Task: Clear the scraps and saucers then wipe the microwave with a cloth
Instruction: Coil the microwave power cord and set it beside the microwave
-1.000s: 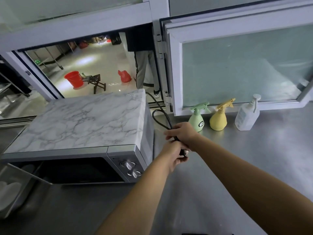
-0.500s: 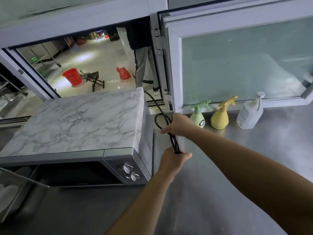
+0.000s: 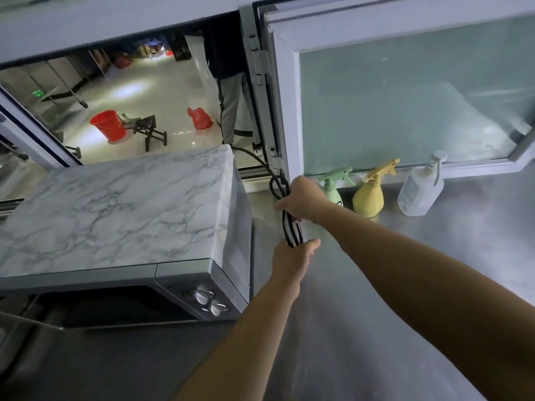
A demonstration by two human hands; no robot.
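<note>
Two bare forearms, no sleeves, watch or rings on the left hand [image 3: 292, 260] or right hand [image 3: 304, 199]

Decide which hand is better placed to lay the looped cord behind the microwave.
Probably the right hand: it grips the cord nearer the microwave's back; the left hand holds the lower end.

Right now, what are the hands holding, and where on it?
The black power cord, folded into loops: right hand grips the bundle near its upper loop, left hand holds the lower bend.
</note>
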